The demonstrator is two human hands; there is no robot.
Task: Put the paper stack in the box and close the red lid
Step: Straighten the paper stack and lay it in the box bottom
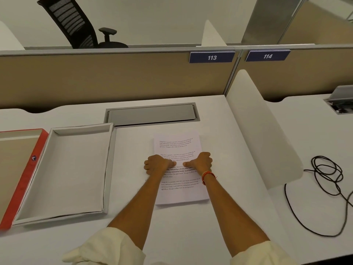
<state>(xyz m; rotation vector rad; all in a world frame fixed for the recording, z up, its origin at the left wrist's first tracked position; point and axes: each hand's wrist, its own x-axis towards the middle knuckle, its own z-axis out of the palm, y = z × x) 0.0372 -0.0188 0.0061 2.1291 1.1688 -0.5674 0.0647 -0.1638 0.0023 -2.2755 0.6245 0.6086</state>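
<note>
A white paper stack with printed text lies flat on the desk at centre. My left hand grips its left edge, thumb on top and fingers curled at the side. My right hand grips the right edge the same way, thumb pointing inward. An open grey box sits empty to the left of the stack. Its red lid lies folded open further left, with the brown inside facing up.
A grey cable hatch is set into the desk behind the stack. A white divider panel stands to the right, with a coiled black cable beyond it. Beige partitions numbered 113 and 114 close the back.
</note>
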